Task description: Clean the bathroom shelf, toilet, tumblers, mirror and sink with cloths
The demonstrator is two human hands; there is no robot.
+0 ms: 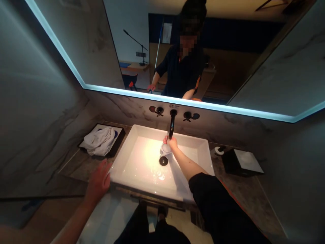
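Note:
My right hand point(172, 143) reaches into the white rectangular sink point(137, 176), right under the black spout point(172, 125). Its fingers are curled and partly hidden behind the spout. Just below them shows a pale, see-through round shape point(166, 148); I cannot make out whether it is a glass or running water. The dark drain stopper point(164, 161) lies a little nearer to me. Beside the sink's front left corner is my left hand point(101, 176), its fingers loosely apart with nothing in them.
On the left counter, a black-edged tray point(118, 135) bears a crumpled white cloth point(99, 140). Two black cross-shaped tap handles point(159, 112) flank the spout. To the right stand a black tissue box point(242, 162) and a small white round item point(219, 151). A lit mirror point(223, 67) hangs above.

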